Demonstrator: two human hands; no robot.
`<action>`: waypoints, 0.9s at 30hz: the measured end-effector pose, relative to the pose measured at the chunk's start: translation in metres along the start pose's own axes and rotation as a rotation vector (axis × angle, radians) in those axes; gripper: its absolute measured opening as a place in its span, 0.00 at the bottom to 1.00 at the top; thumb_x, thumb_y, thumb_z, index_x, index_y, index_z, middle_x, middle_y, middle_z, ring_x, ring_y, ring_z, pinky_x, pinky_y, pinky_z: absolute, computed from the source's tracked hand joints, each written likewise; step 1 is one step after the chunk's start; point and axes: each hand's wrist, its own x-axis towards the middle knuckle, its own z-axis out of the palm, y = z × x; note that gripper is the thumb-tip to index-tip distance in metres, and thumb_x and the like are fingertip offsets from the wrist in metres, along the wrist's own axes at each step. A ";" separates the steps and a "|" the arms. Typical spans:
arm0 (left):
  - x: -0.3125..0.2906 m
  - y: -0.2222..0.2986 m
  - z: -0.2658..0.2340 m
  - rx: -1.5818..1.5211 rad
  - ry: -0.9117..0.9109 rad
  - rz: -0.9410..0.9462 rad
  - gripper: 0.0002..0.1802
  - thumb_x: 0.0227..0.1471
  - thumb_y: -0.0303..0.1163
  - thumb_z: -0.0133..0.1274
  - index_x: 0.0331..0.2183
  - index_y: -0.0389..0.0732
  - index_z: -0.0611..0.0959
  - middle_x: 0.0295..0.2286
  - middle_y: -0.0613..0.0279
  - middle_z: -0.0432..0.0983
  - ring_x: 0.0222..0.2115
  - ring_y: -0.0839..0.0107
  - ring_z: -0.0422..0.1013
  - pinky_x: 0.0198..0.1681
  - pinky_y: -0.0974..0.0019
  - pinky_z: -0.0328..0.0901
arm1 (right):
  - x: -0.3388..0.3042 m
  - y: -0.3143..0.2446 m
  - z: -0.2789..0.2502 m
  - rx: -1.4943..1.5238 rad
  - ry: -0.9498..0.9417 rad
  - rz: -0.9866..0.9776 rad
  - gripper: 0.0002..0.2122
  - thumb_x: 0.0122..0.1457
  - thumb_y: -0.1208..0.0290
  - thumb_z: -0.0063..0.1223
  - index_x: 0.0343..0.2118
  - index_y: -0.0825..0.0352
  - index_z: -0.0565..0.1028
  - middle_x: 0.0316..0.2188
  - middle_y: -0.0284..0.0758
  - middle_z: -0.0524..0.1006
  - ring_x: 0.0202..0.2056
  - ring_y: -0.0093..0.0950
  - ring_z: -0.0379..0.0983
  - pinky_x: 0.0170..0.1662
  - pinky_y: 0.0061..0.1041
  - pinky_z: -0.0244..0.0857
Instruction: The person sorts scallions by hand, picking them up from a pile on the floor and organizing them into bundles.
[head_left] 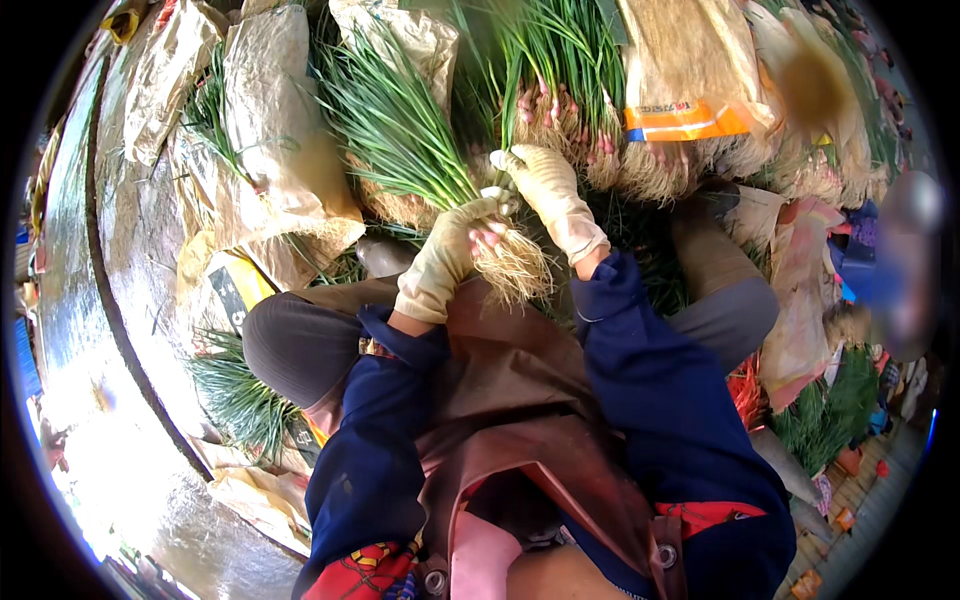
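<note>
A bunch of spring onions fans its long green leaves toward the far left. Its pink bulbs and pale, stringy roots point back at me. My left hand, in a cream glove, is closed round the bunch just above the bulbs. Close beside it, my gloved right hand has its fingers pinched together at the lower end of some upright green leaves, seemingly a spring onion; its bulb is hidden. Just beyond my right hand lie more spring onions, bulbs and roots toward me.
Woven sacks lie over further rows of onions at the back, and more sacks lie on the left. Loose greens lie by my left knee, others at the far right. A brown apron covers my lap.
</note>
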 end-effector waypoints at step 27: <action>0.000 0.001 -0.001 -0.015 -0.171 0.001 0.16 0.51 0.37 0.54 0.34 0.32 0.77 0.26 0.60 0.75 0.16 0.72 0.73 0.16 0.75 0.69 | -0.055 -0.001 -0.025 0.168 -0.074 -0.054 0.13 0.59 0.59 0.48 0.35 0.64 0.75 0.27 0.31 0.76 0.28 0.23 0.71 0.35 0.27 0.67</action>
